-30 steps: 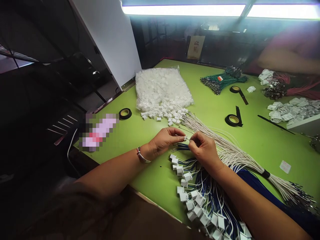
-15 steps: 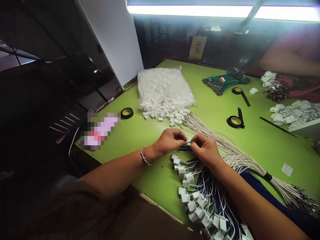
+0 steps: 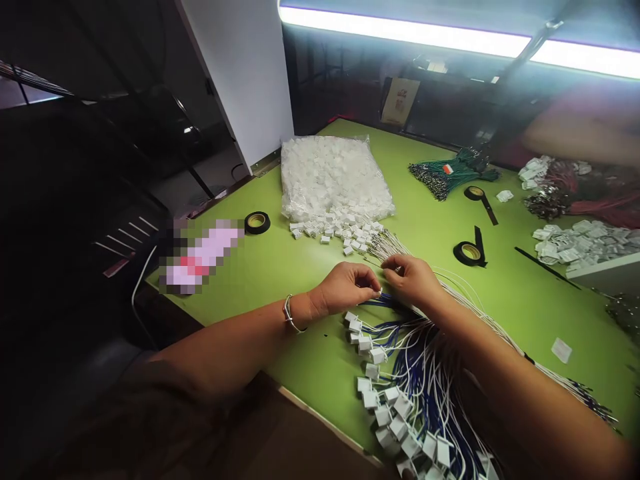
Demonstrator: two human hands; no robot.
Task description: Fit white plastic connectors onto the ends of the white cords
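We are finding no readable text: we are seeing blurred reddish print on a tan sheet and a white label, too small to read, on the green table.

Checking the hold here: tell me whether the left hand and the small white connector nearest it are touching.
Touching: the head view shows the left hand pinching the small white connector at the tips of its fingers.

Left hand and right hand, bare; left wrist, thin silvery bracelet; garment, dark, details lost in shadow.
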